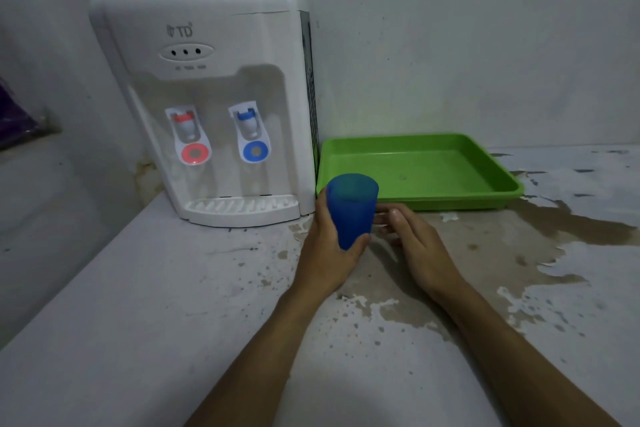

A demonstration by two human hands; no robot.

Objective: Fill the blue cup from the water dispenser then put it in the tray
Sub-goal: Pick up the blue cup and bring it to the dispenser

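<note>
Blue cup (351, 210) upright, L hand (329, 246) fingers clamped round it, R hand (412, 243) fingers loose beside

tray (498, 199) right of dispenser (204, 87), touching

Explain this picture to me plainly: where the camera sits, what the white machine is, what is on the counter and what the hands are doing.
There is one picture, taken by a camera worn on a person's head, looking forward and down, so both bare arms reach in from below. The white machine is a water dispenser with a red tap and a blue tap, and a bottle on top. Beside it on the stained counter lies a green tray, with nothing in it. The left hand grips the blue cup, held up in front of the tray. The right hand is next to the cup, holding nothing. Whether the cup has water I cannot tell for sure.
</note>
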